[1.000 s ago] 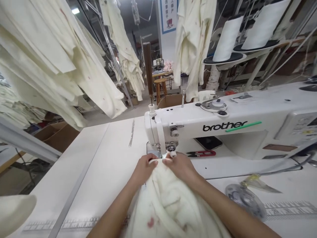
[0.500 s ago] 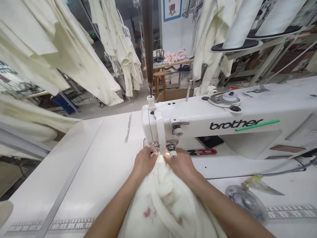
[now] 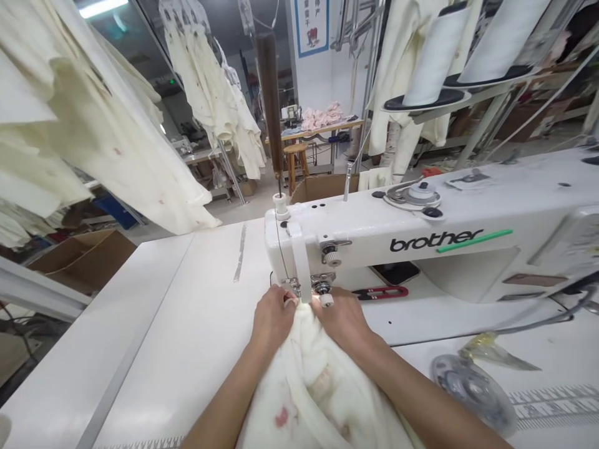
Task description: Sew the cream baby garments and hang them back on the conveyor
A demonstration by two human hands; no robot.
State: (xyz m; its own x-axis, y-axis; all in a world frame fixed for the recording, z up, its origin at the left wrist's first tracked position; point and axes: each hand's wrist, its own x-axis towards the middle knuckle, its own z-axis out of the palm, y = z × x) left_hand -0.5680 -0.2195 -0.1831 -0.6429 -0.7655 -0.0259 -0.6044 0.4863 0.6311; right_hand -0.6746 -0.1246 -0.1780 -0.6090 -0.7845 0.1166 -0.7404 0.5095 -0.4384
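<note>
Cream fabric [image 3: 322,405], blotched red and brown, fills bottom centre; at lower right, the clear round case [image 3: 472,390] has blurred contents. Mid-frame, left hand [image 3: 274,317] and right hand [image 3: 342,318] pinch the fabric at the sewing machine [image 3: 355,221]. Farther, left, sits an open cardboard box [image 3: 105,265].

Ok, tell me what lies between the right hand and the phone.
In the head view, the red snips lie between the right hand and the phone, with their blade end toward the hand.
</note>
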